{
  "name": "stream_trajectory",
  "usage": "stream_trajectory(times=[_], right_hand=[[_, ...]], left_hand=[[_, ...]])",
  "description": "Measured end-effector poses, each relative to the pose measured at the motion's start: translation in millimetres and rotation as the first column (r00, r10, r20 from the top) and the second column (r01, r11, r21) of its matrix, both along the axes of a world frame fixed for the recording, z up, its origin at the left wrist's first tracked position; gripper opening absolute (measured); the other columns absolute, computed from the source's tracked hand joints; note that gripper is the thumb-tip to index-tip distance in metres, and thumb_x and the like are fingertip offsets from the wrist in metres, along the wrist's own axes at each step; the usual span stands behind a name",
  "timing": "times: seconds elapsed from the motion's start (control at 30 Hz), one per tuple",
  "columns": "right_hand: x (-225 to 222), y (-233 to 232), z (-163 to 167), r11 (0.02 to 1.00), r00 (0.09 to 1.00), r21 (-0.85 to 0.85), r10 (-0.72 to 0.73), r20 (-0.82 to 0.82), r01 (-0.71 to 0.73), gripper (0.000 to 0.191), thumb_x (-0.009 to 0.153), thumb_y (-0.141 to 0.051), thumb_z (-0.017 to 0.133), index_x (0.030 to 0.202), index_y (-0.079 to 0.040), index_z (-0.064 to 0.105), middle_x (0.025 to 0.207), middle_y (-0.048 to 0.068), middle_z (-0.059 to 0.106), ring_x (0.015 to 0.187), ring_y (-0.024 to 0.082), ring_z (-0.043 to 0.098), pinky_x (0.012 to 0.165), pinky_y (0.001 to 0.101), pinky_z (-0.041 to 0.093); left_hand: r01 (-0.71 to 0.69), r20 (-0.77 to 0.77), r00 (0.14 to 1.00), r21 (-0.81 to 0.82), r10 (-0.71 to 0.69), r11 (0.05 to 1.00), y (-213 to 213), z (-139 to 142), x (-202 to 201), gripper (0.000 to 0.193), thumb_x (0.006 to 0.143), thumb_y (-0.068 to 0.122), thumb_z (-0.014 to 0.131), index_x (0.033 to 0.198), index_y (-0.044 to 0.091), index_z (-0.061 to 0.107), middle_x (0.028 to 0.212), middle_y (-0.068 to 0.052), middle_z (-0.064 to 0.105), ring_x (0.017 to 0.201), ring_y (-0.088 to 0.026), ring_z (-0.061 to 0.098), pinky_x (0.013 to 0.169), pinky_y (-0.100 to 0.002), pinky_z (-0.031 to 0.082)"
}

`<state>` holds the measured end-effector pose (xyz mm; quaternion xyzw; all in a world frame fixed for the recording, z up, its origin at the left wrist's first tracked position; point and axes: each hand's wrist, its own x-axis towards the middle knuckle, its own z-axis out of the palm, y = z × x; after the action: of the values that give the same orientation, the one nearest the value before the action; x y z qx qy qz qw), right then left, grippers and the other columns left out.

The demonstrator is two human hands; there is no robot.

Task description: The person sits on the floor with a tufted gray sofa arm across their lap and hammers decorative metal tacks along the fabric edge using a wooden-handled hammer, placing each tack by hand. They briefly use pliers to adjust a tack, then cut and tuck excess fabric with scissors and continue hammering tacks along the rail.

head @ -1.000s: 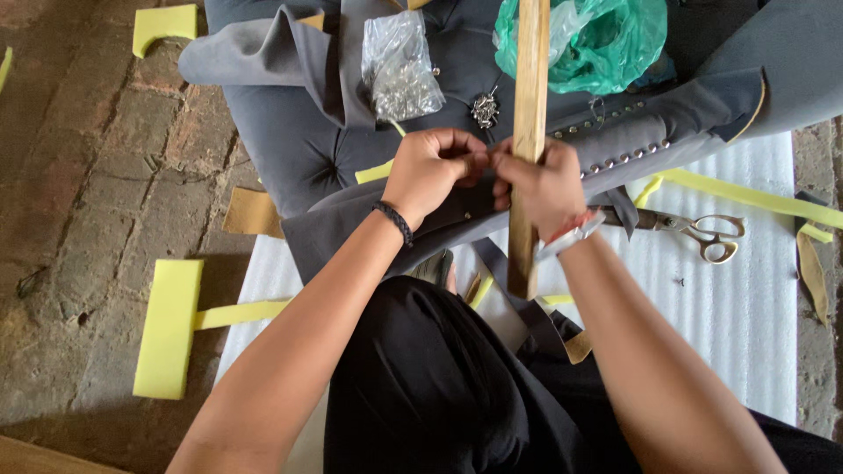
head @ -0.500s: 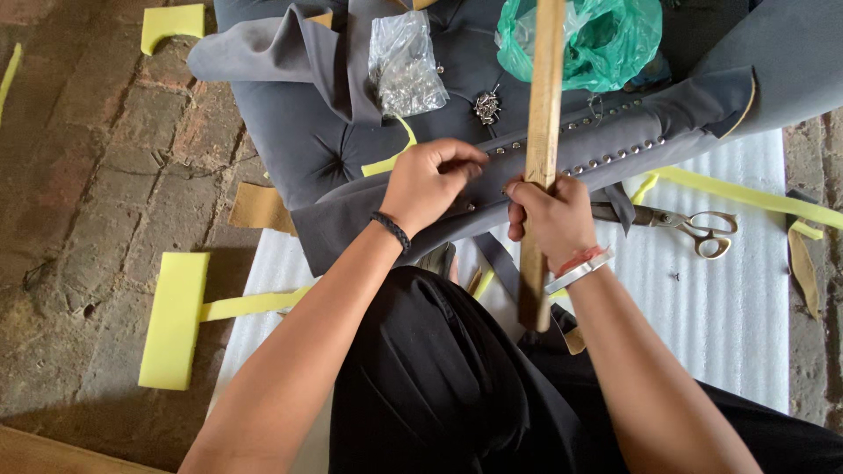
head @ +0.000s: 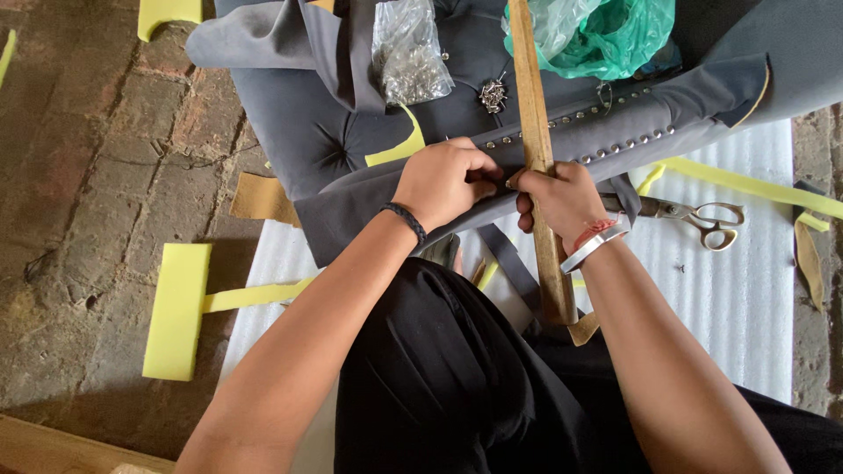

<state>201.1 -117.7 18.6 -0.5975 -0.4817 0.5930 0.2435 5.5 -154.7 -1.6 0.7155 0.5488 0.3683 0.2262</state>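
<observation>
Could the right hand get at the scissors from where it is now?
Probably yes. The scissors lie in the open on the white foam sheet, just beside the right hand, with nothing over them. But that hand is wrapped around the wooden strip and would have to let go first.

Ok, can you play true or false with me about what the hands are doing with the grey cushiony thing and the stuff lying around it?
1. The right hand holds a wooden stick against the grey upholstered piece. True.
2. The left hand holds the scissors. False: the scissors lie on the white foam sheet, to the right of the right hand.
3. A row of metal studs runs along the grey edge. True.
4. The crumpled plastic bag at the top is red. False: it is green.
5. A yellow foam block lies on the brick floor. True.
</observation>
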Motion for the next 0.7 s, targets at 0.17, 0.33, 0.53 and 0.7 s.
stream_trajectory(times=[0.17,0.33,0.53,0.7], right_hand=[[-4.8,2.0,1.8,1.0,1.0,-0.011,0.009,0.027,-0.008,0.015,0.088,-0.01,0.066,0.09,0.005,0.069,0.067,0.008,0.061,0.052,0.018,0.059,0.046,0.0331,0.048],[-3.2,-15.2,7.3,0.994,0.999,0.093,0.047,0.021,-0.048,0.017,0.091,-0.014,0.068,0.092,0.002,0.072,0.067,0.006,0.061,0.051,0.015,0.058,0.046,0.0307,0.046],[67.3,-111.8,31.7,0.988,0.991,0.148,0.029,0.133,-0.049,0.032,0.097,-0.022,0.064,0.117,0.002,0.062,0.067,0.003,0.058,0.053,0.011,0.057,0.048,0.0285,0.048],[114.2,-186.7,41.3,0.993,0.962,-0.113,-0.005,0.273,0.037,0.036,0.094,-0.021,0.062,0.128,-0.009,0.061,0.063,0.004,0.054,0.047,0.016,0.049,0.045,0.033,0.042]], left_hand=[[-0.007,-0.124,0.992,-0.011,0.006,1.0,4.2,5.7,6.7,0.017,0.078,0.036,0.082,0.088,0.022,0.081,0.087,-0.003,0.071,0.082,-0.028,0.07,0.07,-0.041,0.054],[-0.025,-0.129,0.991,-0.056,0.018,0.998,7.9,9.4,7.7,0.015,0.076,0.036,0.082,0.084,0.023,0.081,0.088,0.0,0.074,0.083,-0.026,0.071,0.072,-0.04,0.055],[-0.037,-0.153,0.988,-0.189,0.008,0.981,9.9,13.3,8.0,0.013,0.072,0.032,0.083,0.083,0.024,0.081,0.086,0.003,0.075,0.083,-0.02,0.072,0.07,-0.038,0.055],[-0.089,-0.2,0.979,-0.284,0.032,0.955,13.0,17.0,11.0,0.013,0.072,0.032,0.083,0.083,0.026,0.081,0.086,0.005,0.077,0.083,-0.018,0.073,0.071,-0.036,0.055]])
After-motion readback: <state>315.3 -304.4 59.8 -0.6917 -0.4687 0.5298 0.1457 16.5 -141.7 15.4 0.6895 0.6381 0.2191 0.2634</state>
